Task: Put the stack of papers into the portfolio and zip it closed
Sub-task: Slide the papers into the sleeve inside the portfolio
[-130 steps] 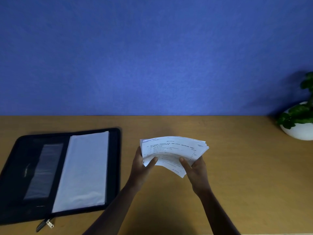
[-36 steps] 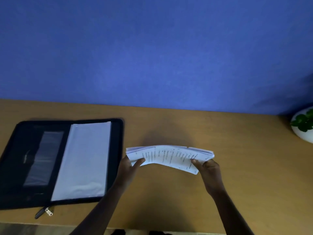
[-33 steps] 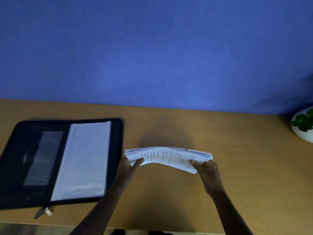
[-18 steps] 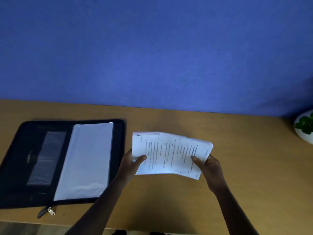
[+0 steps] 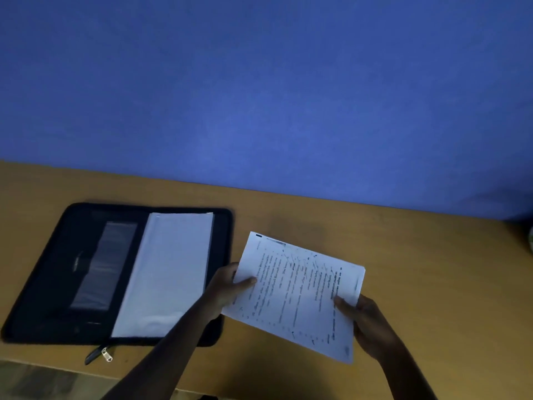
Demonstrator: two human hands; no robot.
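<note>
Right of the open portfolio point(image 5: 72, 272), papers point(image 5: 297, 295) held flat.
Left hand point(image 5: 226, 293) and right hand point(image 5: 367, 321) clamp thumbs onto opposite edges.

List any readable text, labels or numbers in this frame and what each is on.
None can be quoted.
White printed stack of papers, held by left hand and right hand: lines of dark print, too blurred to read.
Open black zip portfolio on the wooden table: small pale mark on its left inner panel, too small to read.
Silver zipper pull: no marking legible.
</note>
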